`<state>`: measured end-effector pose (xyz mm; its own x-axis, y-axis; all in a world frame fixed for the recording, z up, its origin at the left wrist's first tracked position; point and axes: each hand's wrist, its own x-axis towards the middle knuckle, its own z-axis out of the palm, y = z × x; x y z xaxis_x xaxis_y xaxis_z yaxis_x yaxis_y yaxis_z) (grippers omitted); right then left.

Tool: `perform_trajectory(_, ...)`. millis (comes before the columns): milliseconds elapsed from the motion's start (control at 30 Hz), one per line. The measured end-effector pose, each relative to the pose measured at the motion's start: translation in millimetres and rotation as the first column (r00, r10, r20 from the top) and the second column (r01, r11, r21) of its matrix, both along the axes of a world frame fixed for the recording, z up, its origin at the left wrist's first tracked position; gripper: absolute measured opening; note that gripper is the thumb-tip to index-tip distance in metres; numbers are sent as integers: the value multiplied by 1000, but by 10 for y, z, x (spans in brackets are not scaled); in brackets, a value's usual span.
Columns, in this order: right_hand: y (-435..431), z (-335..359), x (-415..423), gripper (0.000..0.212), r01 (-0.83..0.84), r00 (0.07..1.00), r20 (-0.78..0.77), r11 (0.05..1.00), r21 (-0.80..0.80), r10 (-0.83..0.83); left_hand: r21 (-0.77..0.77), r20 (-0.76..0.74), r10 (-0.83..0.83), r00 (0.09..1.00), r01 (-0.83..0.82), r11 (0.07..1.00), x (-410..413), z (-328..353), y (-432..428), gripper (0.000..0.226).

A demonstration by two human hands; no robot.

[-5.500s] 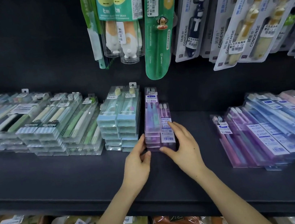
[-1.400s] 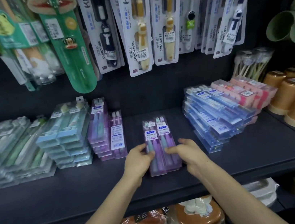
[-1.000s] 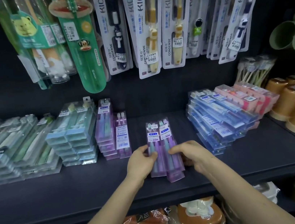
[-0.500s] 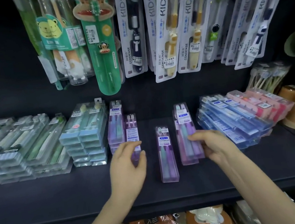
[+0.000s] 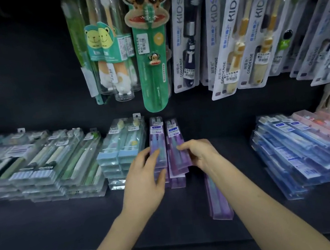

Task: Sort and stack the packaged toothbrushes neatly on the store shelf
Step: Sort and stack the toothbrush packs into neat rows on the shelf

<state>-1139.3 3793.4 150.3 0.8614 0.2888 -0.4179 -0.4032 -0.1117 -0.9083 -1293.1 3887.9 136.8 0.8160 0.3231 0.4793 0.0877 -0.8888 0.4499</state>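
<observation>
head view. two side-by-side stacks of purple toothbrush packs (image 5: pixel 175 136) lie near the middle of the dark shelf (image 5: pixel 57 224), just right of a pale blue stack (image 5: pixel 122 158). each pack is a long, clear, violet-tinted case with a small white-and-blue label near its far end. the left hand (image 5: pixel 144 180) grips the near end of the left stack, fingers curled over its top and thumb at its front. the right hand (image 5: pixel 203 153) holds the top pack of the right stack, fingers bent over it. a single purple pack (image 5: pixel 220 201) lies apart, nearer the shelf's front edge, partly under the right forearm. blue packs (image 5: pixel 301 154) lie well to the right.
</observation>
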Motion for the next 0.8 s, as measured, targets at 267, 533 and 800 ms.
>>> perform_trajectory(267, -38, -118, -101, 41, -18, 947, 307, 970, -243, 95, -75, -29, -20, 999, 17, 997, 19, -94, 42, 46)
perform_trajectory(533, -91, -101, -246, 36, -47, 883, 411, 913, -405, 227, -104, -30, -13, 999, 10, 994, 30, -107, 36, 45)
perform_trajectory(800, -764, -146, -540, 54, 281, 718, 590, 622, -731, 369, -107, -23, -17, 1000, 14, 994, 17, -111, 35, 45)
